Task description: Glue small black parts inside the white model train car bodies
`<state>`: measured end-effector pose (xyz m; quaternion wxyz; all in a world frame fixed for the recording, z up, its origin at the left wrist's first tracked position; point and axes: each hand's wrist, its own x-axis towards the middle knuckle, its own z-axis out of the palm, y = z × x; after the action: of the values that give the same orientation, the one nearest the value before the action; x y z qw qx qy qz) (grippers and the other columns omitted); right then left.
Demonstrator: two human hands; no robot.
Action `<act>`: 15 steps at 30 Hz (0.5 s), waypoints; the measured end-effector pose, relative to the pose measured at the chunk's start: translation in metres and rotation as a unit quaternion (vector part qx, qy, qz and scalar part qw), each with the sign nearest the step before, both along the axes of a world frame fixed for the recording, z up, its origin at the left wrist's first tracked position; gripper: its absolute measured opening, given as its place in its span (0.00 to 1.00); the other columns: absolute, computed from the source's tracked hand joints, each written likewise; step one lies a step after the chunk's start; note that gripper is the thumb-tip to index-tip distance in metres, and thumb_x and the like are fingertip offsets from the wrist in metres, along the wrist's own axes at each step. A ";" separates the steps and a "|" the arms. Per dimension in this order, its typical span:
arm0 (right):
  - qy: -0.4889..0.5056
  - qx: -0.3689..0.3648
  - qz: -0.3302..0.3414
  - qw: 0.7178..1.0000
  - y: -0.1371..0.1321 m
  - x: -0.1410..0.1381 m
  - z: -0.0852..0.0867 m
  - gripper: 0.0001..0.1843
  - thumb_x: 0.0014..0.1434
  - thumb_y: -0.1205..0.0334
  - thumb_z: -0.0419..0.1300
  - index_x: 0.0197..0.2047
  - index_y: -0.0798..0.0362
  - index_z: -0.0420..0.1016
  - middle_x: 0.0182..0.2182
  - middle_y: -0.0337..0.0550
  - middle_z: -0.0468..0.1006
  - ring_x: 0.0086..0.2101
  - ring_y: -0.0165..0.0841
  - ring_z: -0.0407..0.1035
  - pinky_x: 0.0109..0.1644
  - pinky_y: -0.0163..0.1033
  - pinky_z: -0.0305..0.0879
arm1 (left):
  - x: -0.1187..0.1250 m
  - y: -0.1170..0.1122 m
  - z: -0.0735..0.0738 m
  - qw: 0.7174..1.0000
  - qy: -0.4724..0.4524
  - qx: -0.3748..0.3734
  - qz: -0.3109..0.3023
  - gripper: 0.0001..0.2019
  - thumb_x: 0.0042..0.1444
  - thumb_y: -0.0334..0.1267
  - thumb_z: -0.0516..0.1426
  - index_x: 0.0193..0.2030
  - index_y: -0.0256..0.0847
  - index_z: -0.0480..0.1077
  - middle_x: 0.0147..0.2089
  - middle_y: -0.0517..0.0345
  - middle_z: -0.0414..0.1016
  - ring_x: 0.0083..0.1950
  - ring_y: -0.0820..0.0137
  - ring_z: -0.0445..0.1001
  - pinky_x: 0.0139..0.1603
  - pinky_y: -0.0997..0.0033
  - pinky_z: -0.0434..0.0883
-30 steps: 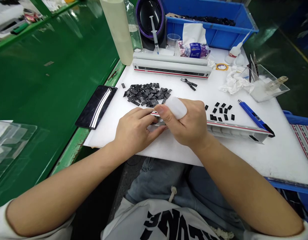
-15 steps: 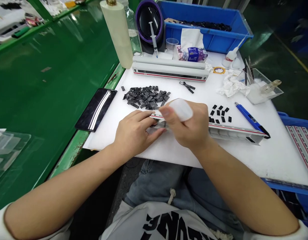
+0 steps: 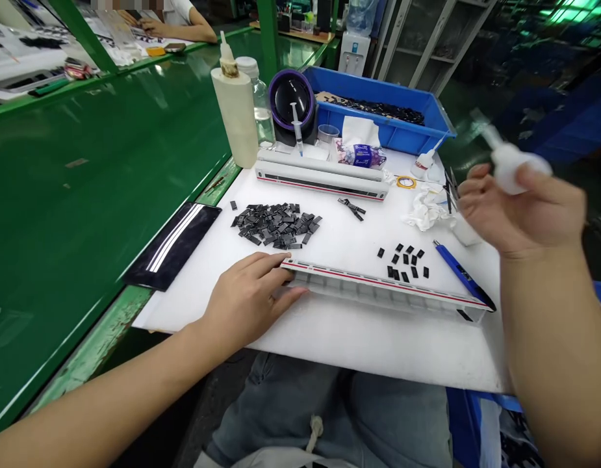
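My left hand (image 3: 249,296) grips the left end of a white model train body shell (image 3: 378,289) with a red stripe. The shell lies on its side, its hollow inside facing me. Raised at the right, my right hand (image 3: 529,211) is wrapped round a small white squeeze bottle (image 3: 514,166), slightly blurred, its nozzle pointing up and left. Behind the shell lies a heap of small black rectangular pieces (image 3: 275,224). Several more loose black pieces (image 3: 406,259) are spread near the shell's right half, beside a blue pen-like tool (image 3: 459,270).
Two more train shells (image 3: 324,179) stand behind the heap, near black tweezers or clips (image 3: 351,209). Farther back are a cream bottle (image 3: 236,117), a syringe (image 3: 297,130), tissues (image 3: 361,153) and a blue bin (image 3: 402,130). A dark phone-like slab (image 3: 173,247) lies left. Another person's arm (image 3: 183,29) shows beyond.
My right hand has lifted away from the shell to the upper right, carrying the squeeze bottle. My left hand stays on the shell's left end. The camera view has tilted up.
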<state>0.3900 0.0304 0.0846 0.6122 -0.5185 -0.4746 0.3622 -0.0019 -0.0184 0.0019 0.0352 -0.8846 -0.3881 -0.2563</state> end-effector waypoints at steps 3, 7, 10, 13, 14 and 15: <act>0.010 -0.103 0.019 0.994 0.005 -0.001 -0.021 0.15 0.54 0.66 0.63 0.47 0.49 0.79 0.41 0.49 0.79 0.35 0.31 0.74 0.41 0.43 0.69 | -0.001 0.001 0.000 1.000 -0.001 -0.002 -0.012 0.12 0.61 0.45 0.60 0.37 0.37 0.75 0.50 0.46 0.79 0.45 0.58 0.77 0.45 0.56 0.77; -0.202 -0.114 0.010 0.973 0.005 0.003 -0.041 0.20 0.41 0.62 0.74 0.40 0.53 0.79 0.37 0.46 0.80 0.39 0.38 0.74 0.48 0.48 0.69 | -0.004 0.003 -0.001 1.000 0.013 0.000 -0.027 0.11 0.61 0.45 0.60 0.39 0.38 0.74 0.52 0.47 0.78 0.46 0.58 0.77 0.46 0.55 0.77; -0.284 -0.121 0.026 0.951 0.009 0.005 -0.053 0.19 0.43 0.61 0.73 0.39 0.51 0.76 0.34 0.41 0.79 0.36 0.38 0.74 0.45 0.47 0.71 | -0.006 0.005 -0.002 0.999 0.017 0.009 -0.033 0.10 0.61 0.45 0.60 0.39 0.40 0.73 0.53 0.48 0.78 0.47 0.57 0.77 0.48 0.53 0.77; -0.323 -0.129 0.054 0.936 0.013 0.000 -0.057 0.17 0.46 0.64 0.69 0.40 0.51 0.74 0.35 0.41 0.79 0.35 0.37 0.74 0.44 0.45 0.72 | -0.007 0.007 -0.004 0.999 0.017 0.008 -0.034 0.08 0.62 0.44 0.59 0.39 0.42 0.72 0.53 0.50 0.78 0.47 0.57 0.77 0.48 0.52 0.76; -0.342 -0.126 0.059 0.929 0.014 -0.002 -0.056 0.16 0.46 0.65 0.68 0.41 0.51 0.74 0.36 0.41 0.79 0.36 0.37 0.74 0.44 0.45 0.72 | -0.007 0.007 -0.004 0.999 0.018 0.004 -0.034 0.08 0.62 0.45 0.59 0.40 0.43 0.72 0.53 0.51 0.77 0.48 0.57 0.77 0.48 0.52 0.76; -0.364 -0.123 0.060 0.921 0.013 -0.005 -0.055 0.16 0.47 0.66 0.67 0.41 0.51 0.74 0.37 0.41 0.79 0.36 0.37 0.74 0.44 0.45 0.72 | -0.007 0.008 -0.004 0.999 0.019 0.000 -0.034 0.08 0.62 0.45 0.59 0.40 0.43 0.72 0.54 0.52 0.77 0.48 0.57 0.77 0.48 0.52 0.76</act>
<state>0.3852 0.0437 0.0293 0.3058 -0.6566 -0.6463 0.2401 -0.0093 -0.0109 -0.0024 0.0335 -0.9020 -0.3568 -0.2409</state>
